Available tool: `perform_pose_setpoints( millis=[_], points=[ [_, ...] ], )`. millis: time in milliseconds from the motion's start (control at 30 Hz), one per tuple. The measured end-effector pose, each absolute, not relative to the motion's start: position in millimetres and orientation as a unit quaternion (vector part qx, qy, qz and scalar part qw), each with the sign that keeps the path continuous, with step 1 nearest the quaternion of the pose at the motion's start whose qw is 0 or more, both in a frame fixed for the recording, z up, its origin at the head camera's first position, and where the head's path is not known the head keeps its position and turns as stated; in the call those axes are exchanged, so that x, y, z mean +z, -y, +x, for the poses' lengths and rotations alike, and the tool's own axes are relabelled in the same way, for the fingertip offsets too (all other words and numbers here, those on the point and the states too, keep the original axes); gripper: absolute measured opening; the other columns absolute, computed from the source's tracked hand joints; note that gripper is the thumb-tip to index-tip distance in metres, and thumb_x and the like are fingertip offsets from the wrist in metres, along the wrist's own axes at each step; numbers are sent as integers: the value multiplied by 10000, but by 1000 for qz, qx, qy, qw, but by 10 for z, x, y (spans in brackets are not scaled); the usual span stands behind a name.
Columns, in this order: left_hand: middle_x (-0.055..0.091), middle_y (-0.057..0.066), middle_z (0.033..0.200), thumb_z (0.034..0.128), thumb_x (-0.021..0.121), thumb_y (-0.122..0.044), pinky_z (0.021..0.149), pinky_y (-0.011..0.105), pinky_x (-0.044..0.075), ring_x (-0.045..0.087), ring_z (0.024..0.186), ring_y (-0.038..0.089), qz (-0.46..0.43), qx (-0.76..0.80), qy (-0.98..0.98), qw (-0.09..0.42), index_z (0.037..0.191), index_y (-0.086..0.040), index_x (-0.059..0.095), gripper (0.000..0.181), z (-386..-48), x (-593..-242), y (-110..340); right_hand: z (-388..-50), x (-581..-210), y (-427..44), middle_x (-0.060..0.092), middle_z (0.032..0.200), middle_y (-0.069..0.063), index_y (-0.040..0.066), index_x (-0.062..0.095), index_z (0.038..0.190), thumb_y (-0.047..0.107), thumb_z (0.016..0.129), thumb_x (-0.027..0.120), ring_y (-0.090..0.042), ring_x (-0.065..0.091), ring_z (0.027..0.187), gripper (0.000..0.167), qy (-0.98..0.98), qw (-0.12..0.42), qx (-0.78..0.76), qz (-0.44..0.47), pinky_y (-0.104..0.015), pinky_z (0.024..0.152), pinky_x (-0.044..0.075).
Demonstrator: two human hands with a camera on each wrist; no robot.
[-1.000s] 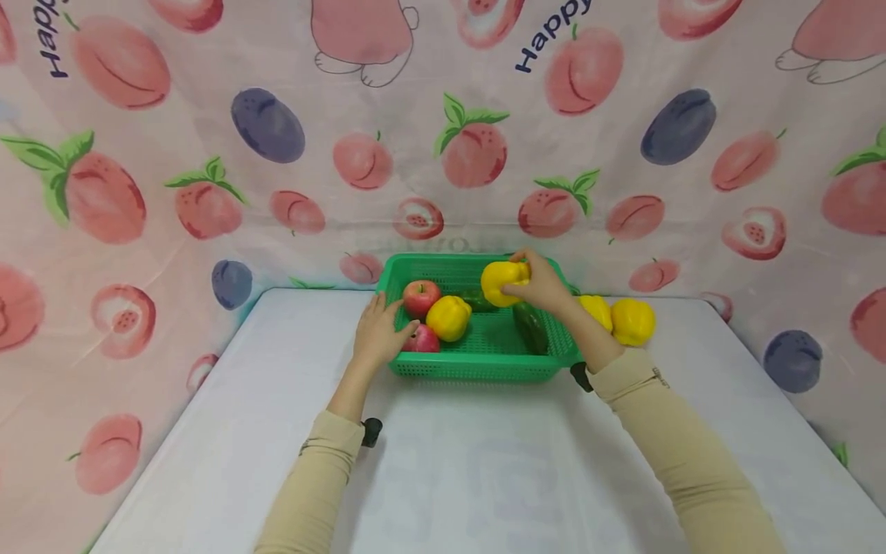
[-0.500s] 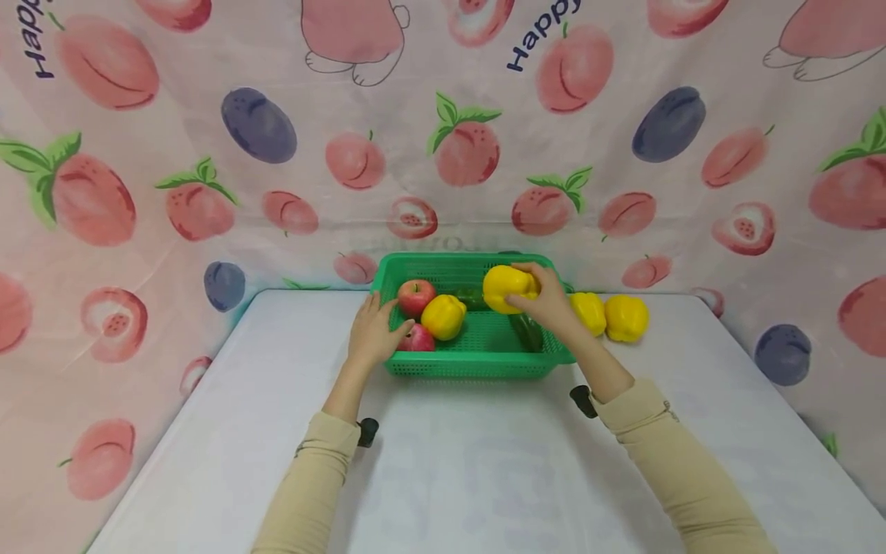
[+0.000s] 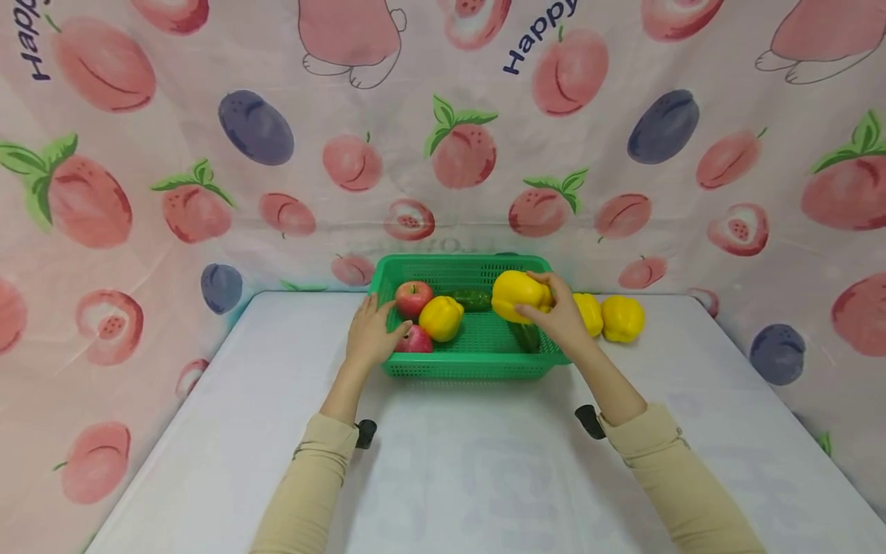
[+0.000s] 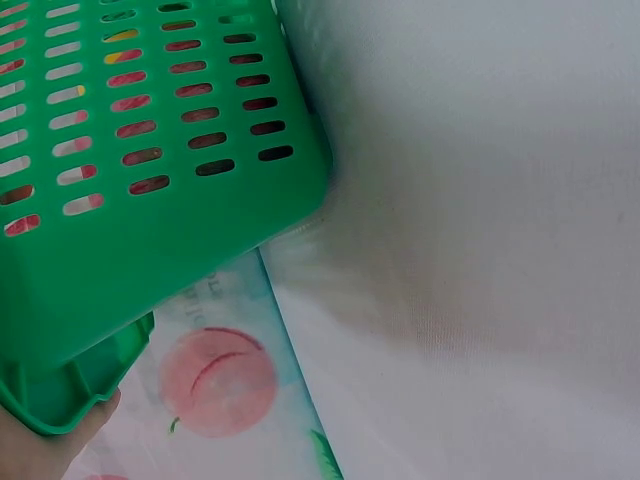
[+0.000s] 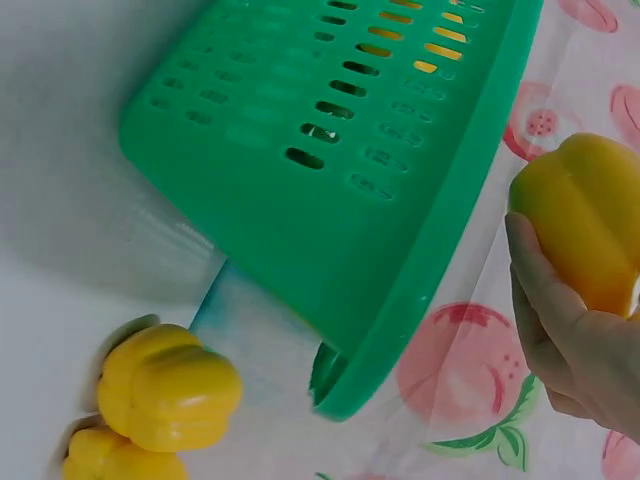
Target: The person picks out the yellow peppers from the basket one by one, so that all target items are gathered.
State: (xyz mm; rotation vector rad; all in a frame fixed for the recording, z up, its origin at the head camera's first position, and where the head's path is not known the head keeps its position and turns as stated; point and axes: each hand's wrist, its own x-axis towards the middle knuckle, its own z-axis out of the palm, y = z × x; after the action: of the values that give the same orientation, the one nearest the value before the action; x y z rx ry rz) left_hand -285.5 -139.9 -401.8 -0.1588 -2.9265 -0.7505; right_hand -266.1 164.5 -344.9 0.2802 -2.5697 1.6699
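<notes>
A green plastic basket [image 3: 467, 365] stands at the back of the table. My left hand [image 3: 368, 335] grips its left rim, thumb on the inner side; in the left wrist view only part of that hand [image 4: 50, 440] shows at the rim. My right hand [image 3: 564, 319] holds a yellow bell pepper [image 3: 517, 296] over the basket's right part, and the right wrist view shows this pepper [image 5: 585, 215] raised past the rim. Inside lie a red apple [image 3: 414, 298], a pinkish-red fruit [image 3: 415, 339] partly hidden by the left thumb, another yellow bell pepper [image 3: 441, 318] and two dark green cucumber-like vegetables [image 3: 472, 299].
Two more yellow bell peppers [image 3: 623, 318] sit on the white table [image 3: 471, 462] right of the basket, one partly behind the right arm. A fruit-printed cloth [image 3: 443, 215] hangs close behind the basket and along both sides.
My right hand has carried the yellow bell pepper a little to the right and toward me, uncovering more of the rear green vegetable. The left hand stays on the rim; the head view shifts slightly.
</notes>
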Motion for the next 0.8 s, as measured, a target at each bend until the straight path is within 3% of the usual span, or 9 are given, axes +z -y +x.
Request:
perform_pose_setpoints(
  millis=[300,567,800],
  points=[
    [179,269,1535,940,502,-440,1178,525,127,110,1451,389,-51,-251,965,51,1419,-56,407,621,-2848,-4010,1396,-2560,-3487,-1715,379,1455,-166,12,377,1284,188,876,661,-345,457,1205,528,855,25,506,114,-468,987,443],
    [169,267,1539,942,501,-433,1177,529,128,106,1452,389,-50,-250,966,49,1424,-58,401,619,-2851,-4001,1393,-2454,-3506,-1772,383,1377,-204,53,355,1347,144,849,681,-371,450,1169,602,862,29,486,144,-509,956,442],
    [171,271,1536,941,502,-435,1175,532,132,116,1448,397,-52,-246,967,50,1419,-48,405,623,-2846,-4001,1396,-2368,-3563,-1860,310,1457,-193,53,322,1413,89,838,667,-367,376,1234,672,859,27,481,174,-561,1000,398]
  ],
)
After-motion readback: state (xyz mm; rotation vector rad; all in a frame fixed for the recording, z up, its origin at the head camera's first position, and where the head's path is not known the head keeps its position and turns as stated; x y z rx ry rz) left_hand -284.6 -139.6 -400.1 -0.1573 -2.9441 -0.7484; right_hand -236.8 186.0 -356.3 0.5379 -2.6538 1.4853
